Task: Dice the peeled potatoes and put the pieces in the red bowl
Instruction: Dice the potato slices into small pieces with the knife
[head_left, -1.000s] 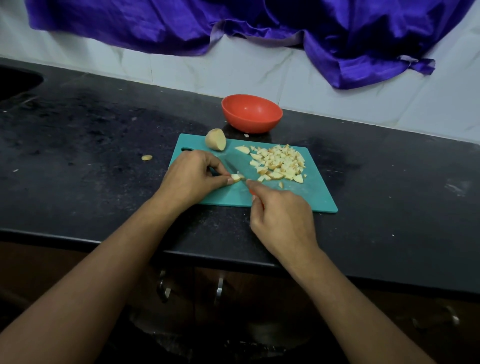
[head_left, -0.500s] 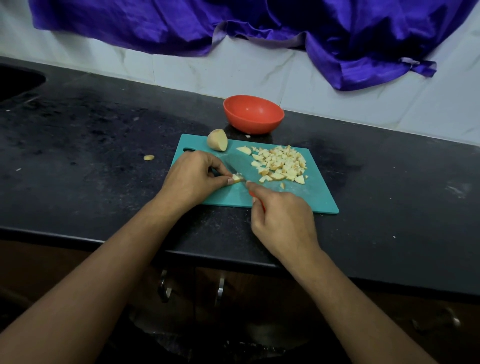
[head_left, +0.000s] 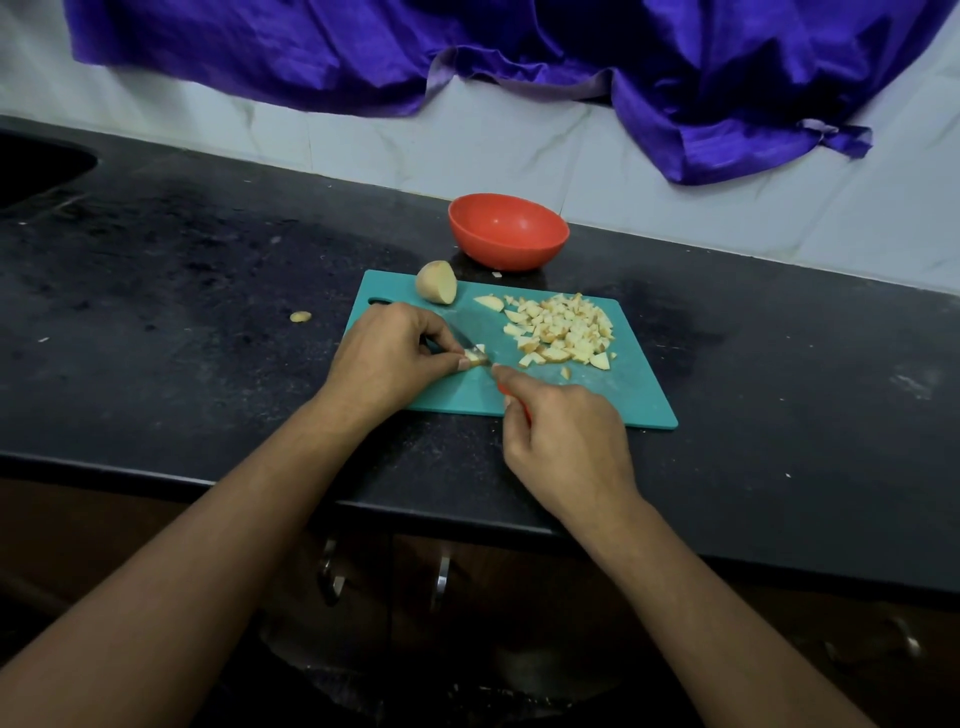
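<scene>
On the teal cutting board (head_left: 613, 395) my left hand (head_left: 389, 358) pinches a small potato piece (head_left: 475, 356) between thumb and fingers. My right hand (head_left: 566, 441) grips a red-handled knife (head_left: 467, 340) whose blade lies across that piece. A pile of diced potato (head_left: 563, 330) covers the board's far right part. A potato half (head_left: 436, 282) stands at the board's far left corner. The red bowl (head_left: 508, 231) sits just behind the board; I see nothing inside it.
A stray potato bit (head_left: 300, 316) lies on the black counter (head_left: 182, 291) left of the board. A sink opening (head_left: 36, 166) is at the far left. Purple cloth (head_left: 519, 47) hangs on the tiled wall. The counter's front edge runs beneath my forearms.
Both hands stay in place over the small potato piece, with the knife blade shifting only slightly. The pile, potato half and bowl have not moved.
</scene>
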